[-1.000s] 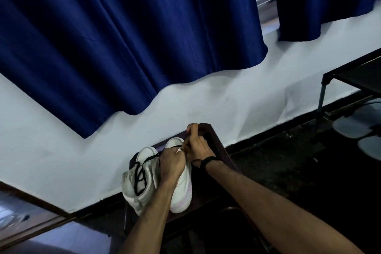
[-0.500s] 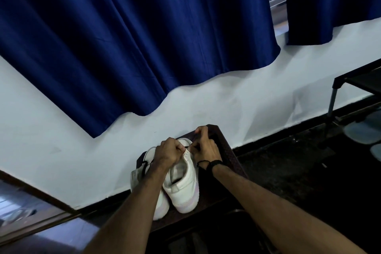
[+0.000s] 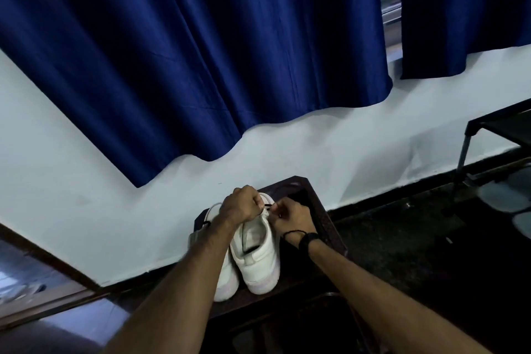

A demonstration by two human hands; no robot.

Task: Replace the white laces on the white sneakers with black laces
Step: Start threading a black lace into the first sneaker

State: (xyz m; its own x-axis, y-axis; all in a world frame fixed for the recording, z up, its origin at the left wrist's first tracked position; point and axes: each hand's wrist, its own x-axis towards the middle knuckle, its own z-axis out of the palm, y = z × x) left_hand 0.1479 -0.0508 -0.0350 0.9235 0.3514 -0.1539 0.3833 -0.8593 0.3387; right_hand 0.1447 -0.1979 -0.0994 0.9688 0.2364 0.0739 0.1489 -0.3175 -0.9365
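Two white sneakers stand side by side on a small dark table (image 3: 324, 227), heels toward me. The right sneaker (image 3: 257, 256) is in full view; the left sneaker (image 3: 225, 282) is mostly hidden under my left forearm. My left hand (image 3: 240, 205) is curled over the front of the right sneaker. My right hand (image 3: 288, 217) is beside it, fingers pinched. A short stretch of black lace (image 3: 267, 206) runs between the two hands. Another bit of black lace (image 3: 205, 223) shows at the left sneaker.
A white wall with dark blue curtains (image 3: 201, 52) rises right behind the table. A dark metal-framed rack (image 3: 502, 129) stands at the right, pale footwear (image 3: 500, 195) under it. Dark floor lies to the right of the table.
My left hand has moved up toward the toe of the right sneaker, and my right hand has come down beside it. The camera has shifted, so the sneakers sit further right.
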